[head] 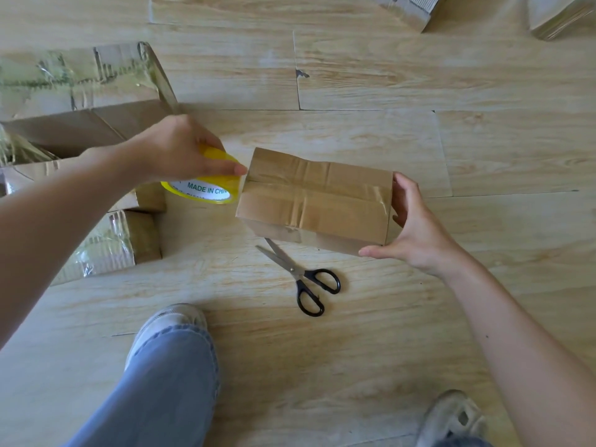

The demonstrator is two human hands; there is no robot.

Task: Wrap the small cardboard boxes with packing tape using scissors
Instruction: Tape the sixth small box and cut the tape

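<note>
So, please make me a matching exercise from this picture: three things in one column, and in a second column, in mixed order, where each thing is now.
Things
1. tape roll
2. scissors
3. small cardboard box

Places
A. held at one end by the right hand
B. lying on the floor, touched by no hand
C. gripped by the left hand

Pairs: 1-C, 2-B, 3-A
</note>
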